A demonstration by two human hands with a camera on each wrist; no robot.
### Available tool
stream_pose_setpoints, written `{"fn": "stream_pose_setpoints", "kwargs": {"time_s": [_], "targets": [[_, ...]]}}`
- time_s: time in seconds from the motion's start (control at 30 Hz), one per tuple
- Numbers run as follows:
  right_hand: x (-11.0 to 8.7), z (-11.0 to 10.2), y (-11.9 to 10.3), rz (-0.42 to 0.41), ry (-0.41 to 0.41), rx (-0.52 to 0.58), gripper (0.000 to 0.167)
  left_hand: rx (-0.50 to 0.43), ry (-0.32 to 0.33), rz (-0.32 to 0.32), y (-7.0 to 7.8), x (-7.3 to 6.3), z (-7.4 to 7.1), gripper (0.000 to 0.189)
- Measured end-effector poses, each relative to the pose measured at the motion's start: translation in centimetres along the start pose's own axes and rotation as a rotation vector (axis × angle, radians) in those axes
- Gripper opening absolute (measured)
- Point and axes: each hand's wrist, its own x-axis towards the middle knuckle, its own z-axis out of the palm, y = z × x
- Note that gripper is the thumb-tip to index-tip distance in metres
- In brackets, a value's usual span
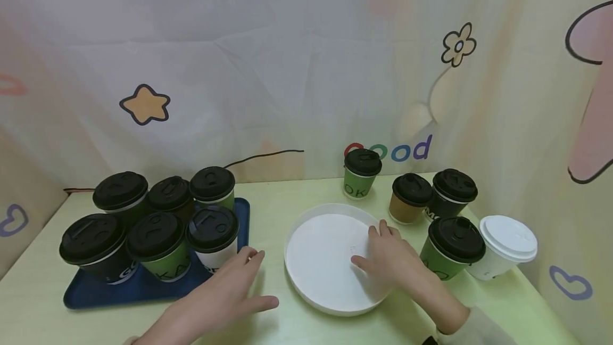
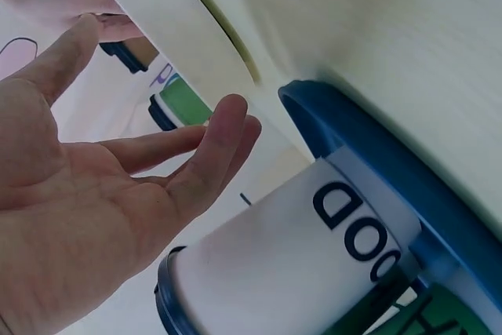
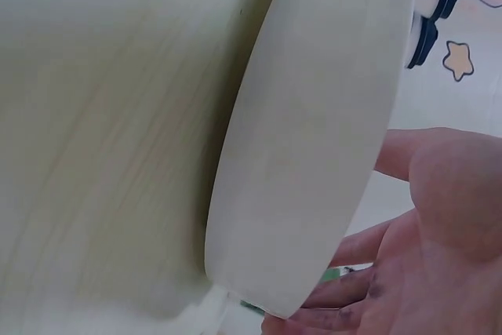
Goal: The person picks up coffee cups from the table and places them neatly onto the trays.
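A round white tray (image 1: 330,260) with a raised rim lies mid-table. Over its right side is my right hand (image 1: 390,254), thumb inside the rim and fingers near the edge, loosely extended. The right wrist view shows this hand (image 3: 447,233) beside the tray's wall (image 3: 306,131); contact is unclear. My left hand (image 1: 220,297) hovers between the white tray and a blue tray (image 1: 115,294), fingers apart and holding nothing. Nearest to it stands a white cup (image 1: 217,257) with a black lid, seen close in the left wrist view below the hand (image 2: 118,202).
More lidded cups crowd the blue tray, among them a green cup (image 1: 167,265) and a black cup (image 1: 112,268). To the right stand a green cup (image 1: 438,260), a white-lidded cup (image 1: 498,265), a brown cup (image 1: 404,209) and a black cup (image 1: 445,206). Another green cup (image 1: 356,182) is behind.
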Motion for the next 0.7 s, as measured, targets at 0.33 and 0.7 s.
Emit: {"fn": "stream_pose_setpoints", "kwargs": {"time_s": [0.33, 0.7], "targets": [[-1.0, 0.3, -1.7, -0.05, -0.008, 0.018, 0.077, 0.013, -0.014, 0.017, 0.5, 1.1, 0.8, 0.103], [-1.9, 0.7, -2.5, -0.123, -0.011, 0.013, 0.067, 0.005, 0.041, -0.057, 0.8, 2.0, 1.2, 0.115]]}}
